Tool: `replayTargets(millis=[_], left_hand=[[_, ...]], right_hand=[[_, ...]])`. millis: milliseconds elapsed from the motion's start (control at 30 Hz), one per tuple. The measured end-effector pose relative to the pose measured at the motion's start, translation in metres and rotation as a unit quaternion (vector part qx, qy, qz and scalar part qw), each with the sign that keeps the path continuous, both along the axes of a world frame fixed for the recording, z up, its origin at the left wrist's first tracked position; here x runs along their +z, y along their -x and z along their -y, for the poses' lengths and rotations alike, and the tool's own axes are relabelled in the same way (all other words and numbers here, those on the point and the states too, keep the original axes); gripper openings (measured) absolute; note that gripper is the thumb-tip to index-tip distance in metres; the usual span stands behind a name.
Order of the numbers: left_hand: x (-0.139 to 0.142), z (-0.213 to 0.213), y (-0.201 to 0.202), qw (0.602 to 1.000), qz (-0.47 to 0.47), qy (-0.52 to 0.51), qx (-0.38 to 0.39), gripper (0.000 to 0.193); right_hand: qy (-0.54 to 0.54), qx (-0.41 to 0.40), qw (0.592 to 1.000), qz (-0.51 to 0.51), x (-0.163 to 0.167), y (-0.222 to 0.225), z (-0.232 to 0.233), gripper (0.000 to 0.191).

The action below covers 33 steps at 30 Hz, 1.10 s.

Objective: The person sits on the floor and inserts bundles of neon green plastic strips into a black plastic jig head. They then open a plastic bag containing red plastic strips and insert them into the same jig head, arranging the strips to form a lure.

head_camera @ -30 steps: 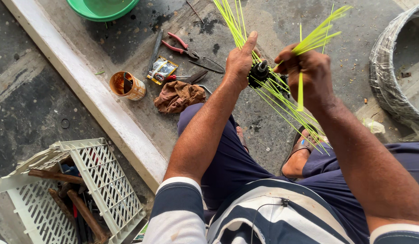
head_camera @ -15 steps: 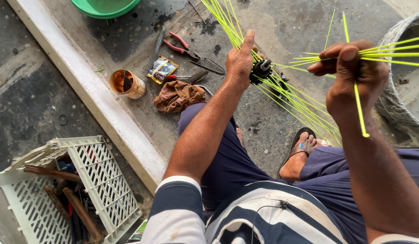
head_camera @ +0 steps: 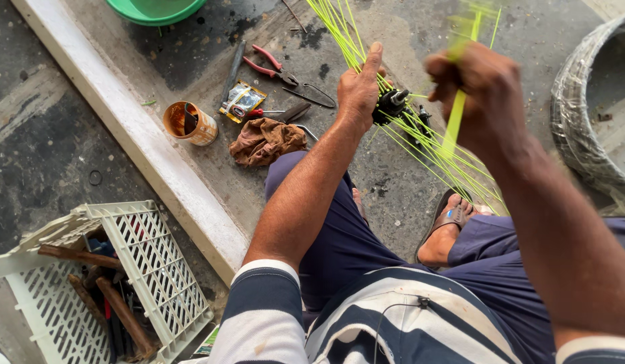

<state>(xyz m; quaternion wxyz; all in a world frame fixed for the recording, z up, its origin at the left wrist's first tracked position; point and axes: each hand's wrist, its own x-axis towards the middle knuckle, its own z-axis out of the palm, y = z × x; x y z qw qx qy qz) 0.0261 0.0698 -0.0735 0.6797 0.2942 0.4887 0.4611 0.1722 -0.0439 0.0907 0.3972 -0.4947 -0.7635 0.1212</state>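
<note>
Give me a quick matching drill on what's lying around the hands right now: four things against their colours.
Things:
1. pliers handles
2. rag
3. crate
4. strips held in the right hand

Colours:
A. white
B. neon yellow-green
C. red
D. brown

Pairs: 1-C, 2-D, 3-A, 4-B

1. Green basin (head_camera: 154, 9): cut off by the top edge.
2. Coiled wire ring (head_camera: 582, 128): cut off at the right edge.
3. Yellow-green strands (head_camera: 460, 108): motion-blurred above the right hand (head_camera: 484, 101).
4. White crate (head_camera: 134, 263): contents partly hidden.
</note>
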Motion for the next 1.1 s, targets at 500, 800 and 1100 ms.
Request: replayTargets(millis=[500, 800, 1100], left_hand=[[-0.005, -0.008, -0.001, 0.997, 0.053, -0.004, 0.047, 0.053], [-0.011, -0.009, -0.003, 0.992, 0.075, -0.034, 0.100, 0.049], [-0.011, -0.007, -0.002, 0.994, 0.053, -0.030, 0.088, 0.053]], right_hand=[[0.032, -0.042, 0.963, -0.265, -0.023, -0.012, 0.039, 0.028], [0.023, -0.031, 0.969, -0.245, -0.045, -0.014, 0.056, 0.032], [-0.005, -0.040, 0.955, -0.295, -0.042, -0.009, 0.038, 0.041]])
